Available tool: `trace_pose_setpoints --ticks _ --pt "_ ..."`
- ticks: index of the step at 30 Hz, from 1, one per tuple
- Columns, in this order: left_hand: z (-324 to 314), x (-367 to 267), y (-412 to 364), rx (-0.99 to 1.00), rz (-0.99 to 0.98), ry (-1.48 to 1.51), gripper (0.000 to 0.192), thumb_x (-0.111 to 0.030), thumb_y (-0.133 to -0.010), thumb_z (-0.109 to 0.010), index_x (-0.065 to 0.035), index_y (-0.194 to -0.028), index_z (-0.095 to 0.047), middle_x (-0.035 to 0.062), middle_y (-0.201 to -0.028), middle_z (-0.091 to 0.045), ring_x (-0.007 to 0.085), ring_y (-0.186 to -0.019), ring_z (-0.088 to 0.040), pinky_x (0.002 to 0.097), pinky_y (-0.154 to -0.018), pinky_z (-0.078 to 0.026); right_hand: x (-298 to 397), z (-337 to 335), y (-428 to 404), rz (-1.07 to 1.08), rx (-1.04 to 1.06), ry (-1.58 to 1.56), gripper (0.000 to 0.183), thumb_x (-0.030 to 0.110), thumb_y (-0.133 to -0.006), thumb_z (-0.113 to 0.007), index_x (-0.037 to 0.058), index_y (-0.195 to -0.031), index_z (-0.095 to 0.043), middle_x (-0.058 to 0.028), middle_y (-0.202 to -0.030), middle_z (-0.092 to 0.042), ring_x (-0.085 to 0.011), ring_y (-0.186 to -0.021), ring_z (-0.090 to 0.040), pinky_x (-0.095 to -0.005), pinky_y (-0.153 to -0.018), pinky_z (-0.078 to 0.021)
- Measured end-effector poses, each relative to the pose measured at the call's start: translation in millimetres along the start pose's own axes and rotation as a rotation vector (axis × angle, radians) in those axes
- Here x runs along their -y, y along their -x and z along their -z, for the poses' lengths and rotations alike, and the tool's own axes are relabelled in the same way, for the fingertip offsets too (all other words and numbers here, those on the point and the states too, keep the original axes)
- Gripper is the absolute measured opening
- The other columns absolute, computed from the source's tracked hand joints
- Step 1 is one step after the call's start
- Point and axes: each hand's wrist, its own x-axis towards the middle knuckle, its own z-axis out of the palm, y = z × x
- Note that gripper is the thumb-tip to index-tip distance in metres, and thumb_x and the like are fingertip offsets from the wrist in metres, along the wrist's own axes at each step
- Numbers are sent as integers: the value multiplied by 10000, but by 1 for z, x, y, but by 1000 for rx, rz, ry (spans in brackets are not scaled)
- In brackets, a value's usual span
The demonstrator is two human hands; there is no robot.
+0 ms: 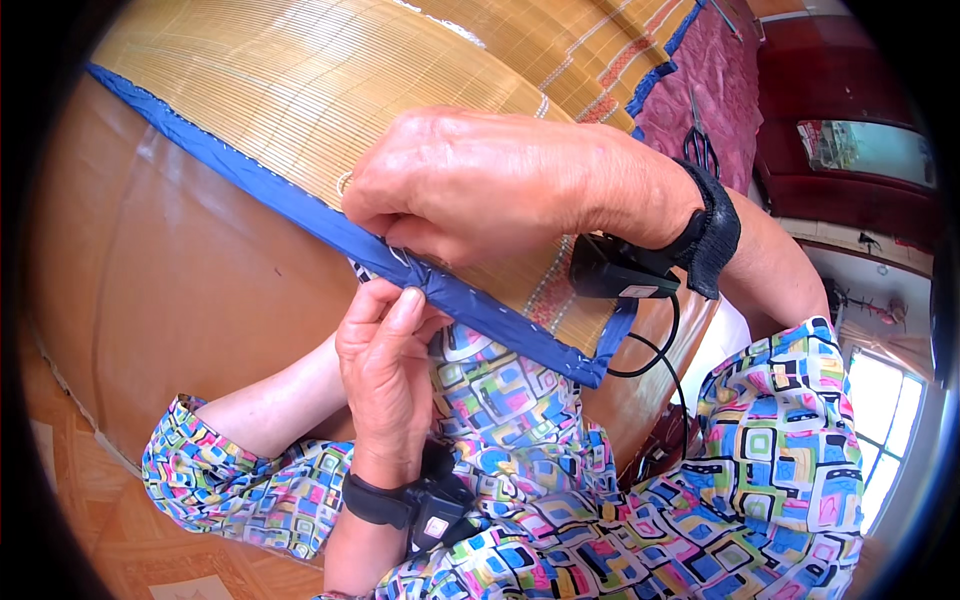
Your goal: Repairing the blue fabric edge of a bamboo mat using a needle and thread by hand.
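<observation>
A woven straw-coloured mat (300, 90) lies across the person's front, its long edge bound in blue fabric (277, 195) with white stitches along it. My left hand (386, 360) comes from below and pinches the blue binding between thumb and fingers. Just above it, my right hand (465, 180) is closed over the mat's edge, fingertips at the binding. White thread loops show by its fingers; whether a needle is in them is hidden. Both wrists wear black straps with small black devices, and a black cable runs from the right one.
A brown smooth surface (187, 247) lies under the mat at the left. Black-handled scissors (700, 146) rest on a dark pink cloth (675, 97) at the upper right. Dark red furniture (832, 75) stands beyond. Parquet-patterned floor (135, 555) shows at the lower left.
</observation>
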Motion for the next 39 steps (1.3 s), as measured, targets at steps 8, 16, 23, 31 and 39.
trace_pose_setpoints --ticks 8,16,23,31,39 --pt "-2 -1 2 -4 6 -28 104 -103 -837 -540 -67 -935 -548 -4 -829 -589 64 -721 -536 262 -736 -461 3 8 -9 -67 73 -2 110 110 -723 -558 12 -768 -538 -154 -634 -552 -329 -658 -559 -385 -577 -435" --pt "-1 -1 1 -23 17 22 95 -81 -836 -529 -35 -918 -535 53 -859 -599 130 -766 -570 273 -743 -453 2 0 -8 182 32 217 165 164 -741 -546 56 -792 -432 -102 -539 -517 -293 -565 -556 -377 -478 -403" --pt "1 0 1 16 0 -21 171 -106 -831 -545 -56 -994 -531 1 -882 -585 80 -774 -548 279 -771 -456 1 3 -12 270 66 334 183 160 -702 -538 68 -776 -397 -79 -527 -515 -269 -558 -569 -360 -458 -399" --pt "4 1 2 8 -10 51 99 -53 -825 -531 -42 -922 -518 51 -878 -583 133 -762 -567 285 -734 -457 -1 0 -19 336 84 341 179 160 -715 -538 73 -784 -398 -71 -520 -507 -268 -548 -563 -365 -447 -391" --pt "3 1 1 -42 4 28 95 -71 -835 -527 -73 -930 -519 21 -875 -582 119 -766 -559 292 -758 -447 -1 -3 -16 383 101 346 183 162 -678 -540 78 -766 -404 -56 -505 -502 -248 -515 -556 -350 -428 -383"
